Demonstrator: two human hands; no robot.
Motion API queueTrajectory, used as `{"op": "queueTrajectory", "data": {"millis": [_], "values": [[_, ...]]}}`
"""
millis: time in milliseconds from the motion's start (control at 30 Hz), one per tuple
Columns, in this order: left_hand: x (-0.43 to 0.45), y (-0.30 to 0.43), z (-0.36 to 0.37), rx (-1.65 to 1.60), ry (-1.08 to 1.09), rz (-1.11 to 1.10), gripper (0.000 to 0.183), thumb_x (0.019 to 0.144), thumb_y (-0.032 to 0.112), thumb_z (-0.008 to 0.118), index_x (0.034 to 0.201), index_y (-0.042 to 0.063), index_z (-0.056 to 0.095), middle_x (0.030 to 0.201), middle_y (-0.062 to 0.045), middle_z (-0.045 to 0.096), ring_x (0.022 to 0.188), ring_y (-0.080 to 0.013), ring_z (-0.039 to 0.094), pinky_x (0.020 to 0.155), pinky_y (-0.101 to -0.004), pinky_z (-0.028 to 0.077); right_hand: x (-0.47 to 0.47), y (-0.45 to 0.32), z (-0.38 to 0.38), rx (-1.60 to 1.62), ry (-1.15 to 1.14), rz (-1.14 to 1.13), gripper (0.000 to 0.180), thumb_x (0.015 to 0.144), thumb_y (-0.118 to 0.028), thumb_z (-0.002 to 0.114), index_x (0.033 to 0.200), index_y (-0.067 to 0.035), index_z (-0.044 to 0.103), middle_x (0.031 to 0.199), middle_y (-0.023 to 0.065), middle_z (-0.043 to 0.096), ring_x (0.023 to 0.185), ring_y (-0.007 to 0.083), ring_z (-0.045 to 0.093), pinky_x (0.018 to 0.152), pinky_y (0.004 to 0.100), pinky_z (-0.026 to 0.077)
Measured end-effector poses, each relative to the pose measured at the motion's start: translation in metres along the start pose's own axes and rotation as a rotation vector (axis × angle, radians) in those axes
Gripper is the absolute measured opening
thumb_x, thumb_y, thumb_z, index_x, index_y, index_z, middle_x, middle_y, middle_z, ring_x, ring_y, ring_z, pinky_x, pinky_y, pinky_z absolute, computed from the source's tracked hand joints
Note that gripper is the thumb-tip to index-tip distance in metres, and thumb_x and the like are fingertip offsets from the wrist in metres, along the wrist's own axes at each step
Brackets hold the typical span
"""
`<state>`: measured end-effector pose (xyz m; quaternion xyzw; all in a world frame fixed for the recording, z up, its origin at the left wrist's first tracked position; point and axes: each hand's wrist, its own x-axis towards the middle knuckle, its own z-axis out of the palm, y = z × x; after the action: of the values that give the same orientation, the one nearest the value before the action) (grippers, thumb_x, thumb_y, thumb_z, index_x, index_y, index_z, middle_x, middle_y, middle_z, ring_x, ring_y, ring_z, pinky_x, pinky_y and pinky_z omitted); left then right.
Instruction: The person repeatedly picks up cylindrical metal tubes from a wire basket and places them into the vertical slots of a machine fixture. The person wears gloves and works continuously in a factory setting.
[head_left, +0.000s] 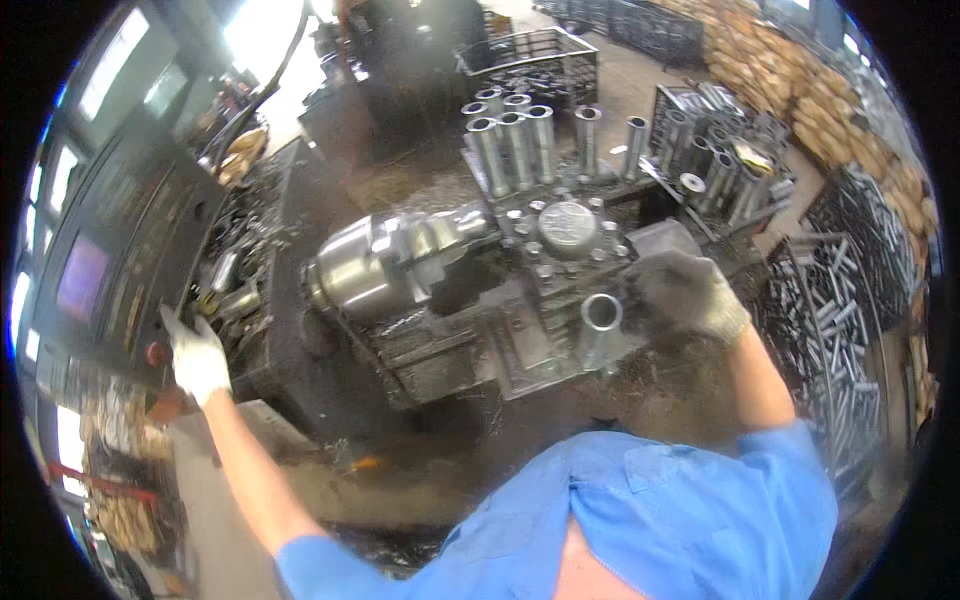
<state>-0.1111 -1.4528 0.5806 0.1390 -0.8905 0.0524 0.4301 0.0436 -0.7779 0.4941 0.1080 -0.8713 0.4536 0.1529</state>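
My left hand (196, 358), in a pale work glove, reaches to the machine's control panel (127, 255), its fingers extended beside a red knob (157, 354). My right hand (679, 292), in a blackened glove, is by the right side of the lathe's carriage; its fingers blur into the dark metal, so its grip cannot be told. Left of it a metal tube (602, 313) stands upright. The lathe chuck (360, 266) lies between my hands, with the tool post (568, 226) to its right.
Several metal tubes (514, 150) stand behind the tool post. More tubes (720, 176) fill a rack at the right. Wire crates of metal pieces (832, 322) stand at far right, near stacked sacks (825, 112). Metal chips (262, 195) and parts lie beside the panel.
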Motion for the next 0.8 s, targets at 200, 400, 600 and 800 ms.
{"op": "queueTrajectory", "data": {"millis": [200,400,600,800], "values": [[-0.303,0.125,-0.059,-0.685,-0.257,0.055,0.021,0.096,0.004,0.067,0.114,-0.003,0.076,0.115,-0.023,0.079,0.101,-0.0387,0.078,0.094,-0.0449,0.063,-0.026,0.06,-0.003,-0.156,-0.218,0.124,0.051,0.092,-0.017,0.082,0.139,-0.006,0.07,0.118,0.0096,0.081,0.102,0.0187,0.077,0.095,0.0356,0.061],[-0.527,0.201,-0.121,-0.447,-1.064,-0.188,0.028,0.097,0.032,0.072,0.11,0.009,0.079,0.105,-0.02,0.08,0.093,-0.0401,0.077,0.085,-0.048,0.061,-0.008,0.08,0.025,0.038,-0.464,0.173,0.083,0.084,-0.025,0.09,0.157,-0.01,0.053,0.131,0.0115,0.077,0.108,0.0216,0.077,0.097,0.0381,0.062],[-0.576,0.202,-0.202,-0.345,-1.083,-0.416,0.038,0.101,0.039,0.068,0.127,0.013,0.075,0.114,-0.023,0.078,0.097,-0.0443,0.076,0.088,-0.0501,0.061,0.005,0.077,0.094,-0.168,-0.597,0.08,0.055,0.079,-0.037,0.093,0.123,-0.009,0.074,0.105,0.0151,0.082,0.096,0.0268,0.08,0.091,0.0395,0.065],[-0.638,0.187,-0.286,-0.368,-0.925,-0.805,0.037,0.102,0.038,0.065,0.128,0.013,0.072,0.115,-0.024,0.078,0.104,-0.0463,0.075,0.093,-0.0516,0.059,-0.059,0.009,0.188,-0.004,-0.918,-0.595,0.066,0.078,-0.023,0.091,0.137,-0.005,0.069,0.122,0.0174,0.078,0.11,0.0308,0.077,0.096,0.0441,0.063]]}}
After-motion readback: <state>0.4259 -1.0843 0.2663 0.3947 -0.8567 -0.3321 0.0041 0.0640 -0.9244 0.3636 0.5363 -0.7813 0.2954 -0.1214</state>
